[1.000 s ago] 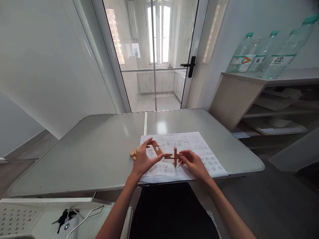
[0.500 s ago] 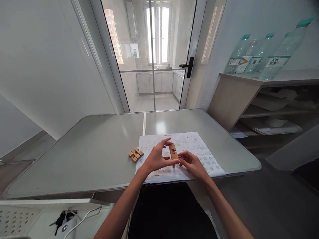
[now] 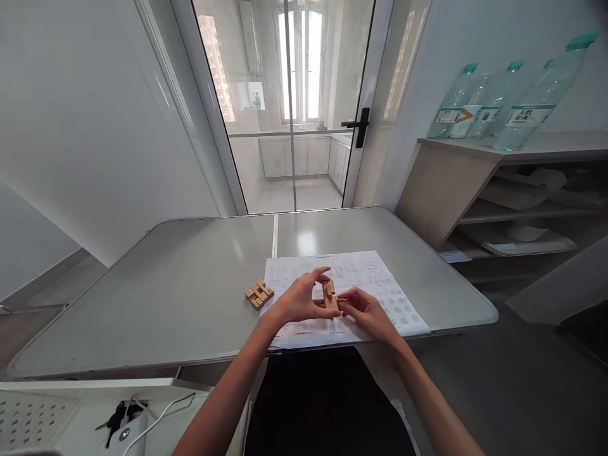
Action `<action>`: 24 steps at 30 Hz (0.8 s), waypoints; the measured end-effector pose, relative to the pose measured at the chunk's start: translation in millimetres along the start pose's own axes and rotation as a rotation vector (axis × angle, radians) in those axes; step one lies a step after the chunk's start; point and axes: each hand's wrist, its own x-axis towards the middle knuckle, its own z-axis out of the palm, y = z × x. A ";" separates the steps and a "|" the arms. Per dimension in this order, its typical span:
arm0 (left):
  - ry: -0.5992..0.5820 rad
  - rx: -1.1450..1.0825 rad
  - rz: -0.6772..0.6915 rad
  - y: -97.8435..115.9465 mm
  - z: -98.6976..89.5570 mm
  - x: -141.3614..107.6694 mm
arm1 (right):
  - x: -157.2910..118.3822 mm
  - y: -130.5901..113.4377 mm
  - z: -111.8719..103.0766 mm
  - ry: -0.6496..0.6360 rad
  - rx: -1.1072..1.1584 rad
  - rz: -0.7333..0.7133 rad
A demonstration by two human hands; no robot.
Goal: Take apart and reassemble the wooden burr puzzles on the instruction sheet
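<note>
Between thumb and fingers, my left hand (image 3: pixel 303 297) grips a notched wooden puzzle piece (image 3: pixel 330 300), held over the printed sheet. My right hand (image 3: pixel 363 310) is closed at the piece's right side, its fingertips pinching a thin wooden piece (image 3: pixel 341 300) that meets the notched one. How far the two interlock is too small to tell. Beneath both hands lies the white instruction sheet (image 3: pixel 370 269) with rows of small diagrams. Left of it, several more wooden puzzle pieces (image 3: pixel 259 294) lie together on the table, close to the sheet's edge.
The grey table (image 3: pixel 190 285) carries the sheet and pieces. At lower left, an open drawer (image 3: pixel 61 411) holds keys (image 3: pixel 116 419), a white device (image 3: pixel 128 437) and a cable. On the right stands a shelf (image 3: pixel 451 183) with plastic bottles (image 3: pixel 496 104). Behind is a glass door (image 3: pixel 294 158).
The notched piece has been lowered slightly and turned in my left hand. My right fingertips stay against its right side. The loose pieces on the table have not moved.
</note>
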 end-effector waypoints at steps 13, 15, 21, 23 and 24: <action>-0.001 -0.155 -0.026 -24.9 23.8 -7.5 | 0.5 3.3 -1.8 -0.004 0.039 0.029; 0.008 -0.139 -0.020 -25.7 23.1 -8.7 | -0.1 1.1 -1.5 -0.001 0.030 0.038; 0.047 -0.028 0.030 -24.8 19.7 -10.5 | -2.0 -6.8 0.8 0.012 0.001 0.043; 0.062 0.027 0.051 -23.0 19.0 -9.9 | -2.3 -7.7 1.0 0.021 -0.009 0.048; 0.065 0.048 0.056 -22.0 18.5 -9.6 | -2.3 -7.6 0.8 0.023 -0.010 0.050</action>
